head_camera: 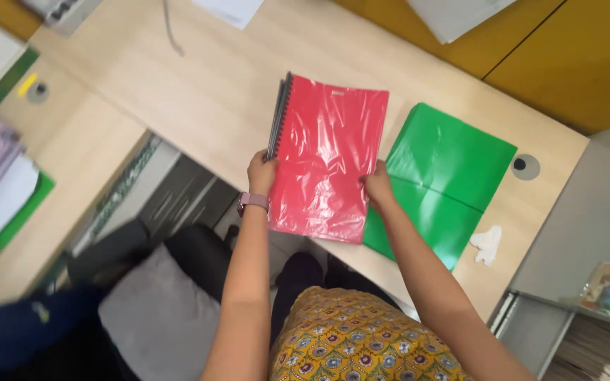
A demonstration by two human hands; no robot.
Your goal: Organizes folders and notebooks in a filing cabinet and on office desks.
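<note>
Red spiral notebook [327, 159], plastic-wrapped, upheld

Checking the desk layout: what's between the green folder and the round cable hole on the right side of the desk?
Nothing: in the head view, bare wooden desktop separates the green folder from the cable hole.

A spiral-bound notebook [328, 166] is held over the near edge of the desk [206, 92], gripped at its left side by the left hand [261, 173] and at its right side by the right hand [378, 185]. Just right of it, a plastic folder [446, 180] is laid flat on the desk, with a crumpled tissue [487, 244] beyond its right corner.
</note>
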